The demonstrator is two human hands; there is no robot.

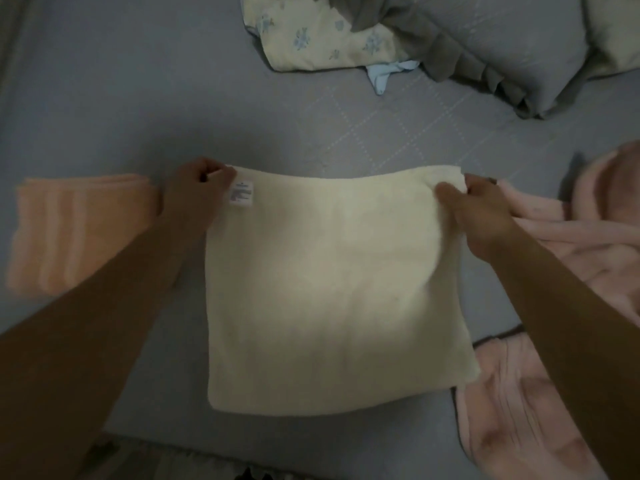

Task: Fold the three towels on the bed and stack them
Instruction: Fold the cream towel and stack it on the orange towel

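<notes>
A cream towel, folded to a near square with a small white label at its far left corner, lies in the middle of the grey bed. My left hand pinches its far left corner. My right hand pinches its far right corner. An orange towel, folded into a rectangle, lies flat to the left of my left arm. A pink towel lies crumpled on the right, partly under my right arm and running down to the lower right.
A floral pillow and a grey ruffled pillow lie at the far side, with a small light blue cloth between them. The bed's near edge runs along the bottom of the view.
</notes>
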